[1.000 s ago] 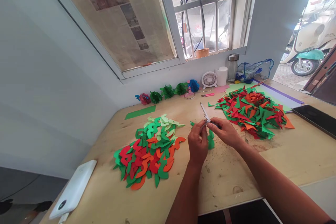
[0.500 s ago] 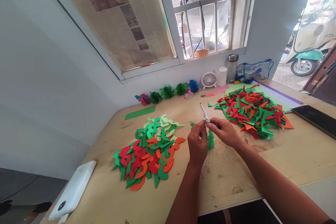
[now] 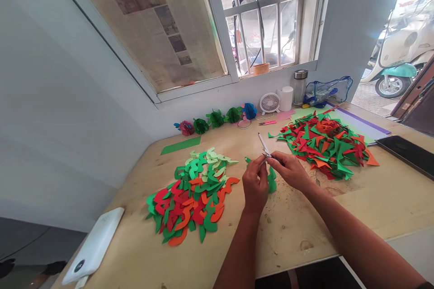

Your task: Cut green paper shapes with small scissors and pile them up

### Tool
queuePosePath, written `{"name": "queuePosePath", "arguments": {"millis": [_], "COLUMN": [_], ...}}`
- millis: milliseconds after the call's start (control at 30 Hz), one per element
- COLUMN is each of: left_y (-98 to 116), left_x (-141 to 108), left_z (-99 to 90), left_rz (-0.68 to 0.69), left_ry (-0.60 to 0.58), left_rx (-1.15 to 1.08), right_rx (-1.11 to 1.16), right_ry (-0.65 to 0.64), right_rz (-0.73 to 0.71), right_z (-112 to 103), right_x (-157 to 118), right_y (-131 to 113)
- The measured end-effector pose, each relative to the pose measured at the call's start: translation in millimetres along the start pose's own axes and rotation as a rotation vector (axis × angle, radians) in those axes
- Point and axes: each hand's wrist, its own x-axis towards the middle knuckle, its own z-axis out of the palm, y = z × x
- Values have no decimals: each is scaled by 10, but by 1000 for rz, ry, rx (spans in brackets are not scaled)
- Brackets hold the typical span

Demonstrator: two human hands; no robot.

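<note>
Near the middle of the table, my left hand (image 3: 256, 182) and my right hand (image 3: 288, 169) meet, fingertips almost touching. My right hand is closed on what look like scissors (image 3: 266, 149), whose dark handle partly shows by the fingers and whose pale, slim part points away from me. My left hand pinches close to the metal; what lies between its fingers is too small to make out. Behind and beneath the hands, a green paper piece (image 3: 272, 181) shows on the table. To the left spreads a pile of curved paper cut-outs (image 3: 190, 203) in green, red and orange.
Pointed paper scraps (image 3: 328, 144) are heaped at the right, beside a black phone (image 3: 408, 156). Along the wall stand several paper ornaments (image 3: 216, 118), a small fan (image 3: 270, 103) and a glass bottle (image 3: 300, 89). A white device (image 3: 95, 246) lies on the left edge.
</note>
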Motion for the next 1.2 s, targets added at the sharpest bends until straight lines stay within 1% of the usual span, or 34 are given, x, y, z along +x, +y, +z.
{"name": "queuePosePath", "arguments": {"millis": [367, 600, 767, 1100, 1200], "left_y": [10, 0, -2, 5, 15], "left_x": [-5, 2, 1, -8, -6], "left_z": [-9, -7, -22, -18, -18], "left_rz": [6, 5, 10, -14, -13], "left_ry": [12, 31, 80, 97, 84], "left_rx": [20, 25, 48, 17, -12], "right_rx": [-70, -108, -80, -62, -59], "right_ry": [58, 102, 126, 47, 31], "right_rz": [16, -1, 15, 10, 9], "right_z": [5, 10, -3, 8, 13], "right_x": [-15, -22, -8, -14, -14], "right_y": [-40, -55, -19, -48, -41]}}
